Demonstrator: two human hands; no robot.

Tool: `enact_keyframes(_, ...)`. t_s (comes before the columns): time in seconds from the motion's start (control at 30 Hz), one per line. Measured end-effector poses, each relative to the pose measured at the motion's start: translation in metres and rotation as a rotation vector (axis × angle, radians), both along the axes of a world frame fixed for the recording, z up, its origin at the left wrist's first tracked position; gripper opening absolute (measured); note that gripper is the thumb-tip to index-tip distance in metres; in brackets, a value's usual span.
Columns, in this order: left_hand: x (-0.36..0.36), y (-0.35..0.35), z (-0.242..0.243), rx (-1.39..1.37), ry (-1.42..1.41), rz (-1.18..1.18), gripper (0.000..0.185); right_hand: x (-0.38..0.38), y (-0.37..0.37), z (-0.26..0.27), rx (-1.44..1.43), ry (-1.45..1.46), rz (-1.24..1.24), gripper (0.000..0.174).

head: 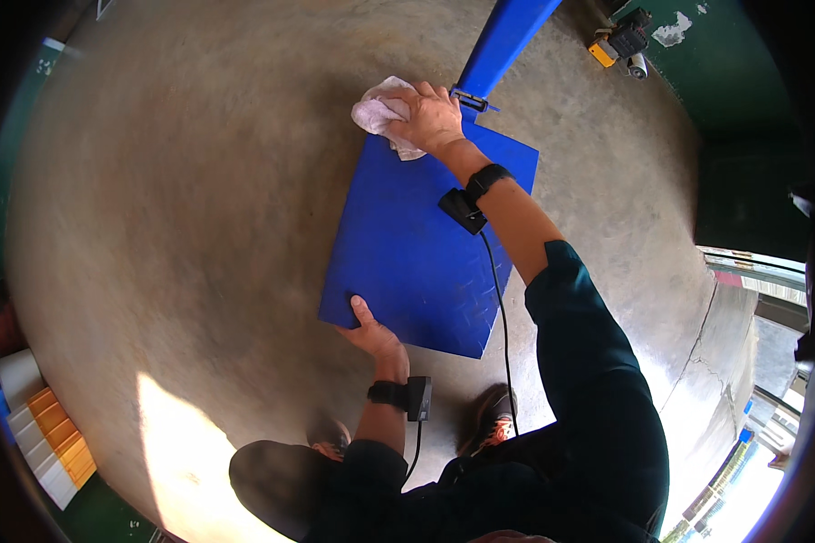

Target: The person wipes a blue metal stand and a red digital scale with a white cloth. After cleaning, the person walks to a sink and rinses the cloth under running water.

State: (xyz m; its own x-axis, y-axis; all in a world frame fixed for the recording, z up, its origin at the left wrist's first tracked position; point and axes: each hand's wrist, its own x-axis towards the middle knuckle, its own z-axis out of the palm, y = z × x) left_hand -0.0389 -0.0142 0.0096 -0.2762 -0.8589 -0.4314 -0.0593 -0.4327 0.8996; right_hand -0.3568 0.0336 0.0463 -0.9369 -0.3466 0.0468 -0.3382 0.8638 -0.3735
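Observation:
A blue metal platform (414, 237) with a raised tread pattern lies before me, and a blue post (506, 47) rises from its far end. My right hand (431, 115) presses a crumpled whitish cloth (380, 112) at the platform's far left corner, beside a dark bracket (472, 100) at the post's foot. At the near left corner, my left hand (373, 332) grips the platform's edge, thumb on top, with its fingers hidden below. Both wrists wear black straps with small cabled devices.
Concrete floor (176, 203) surrounds the platform. A black and yellow device (618, 41) sits by the green wall at upper right. White and orange bins (51, 441) stand at lower left. My shoes are just below the platform's near edge.

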Motion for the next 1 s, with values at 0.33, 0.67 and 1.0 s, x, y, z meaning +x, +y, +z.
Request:
enact_keyframes(0.33, 0.004, 0.001, -0.002, -0.015, 0.003, -0.019, 0.063, 0.076, 0.157, 0.001, -0.021, 0.107, -0.382, 0.048)
enact_keyframes(0.67, 0.012, -0.002, -0.013, -0.049, -0.003, -0.069, 0.066, 0.049, -0.030, 0.006, -0.108, 0.001, 0.008, 0.044)
enact_keyframes(1.0, 0.011, -0.001, -0.003, -0.009, -0.048, -0.095, 0.065, 0.171, 0.132, 0.016, -0.320, -0.012, 0.459, 0.053)
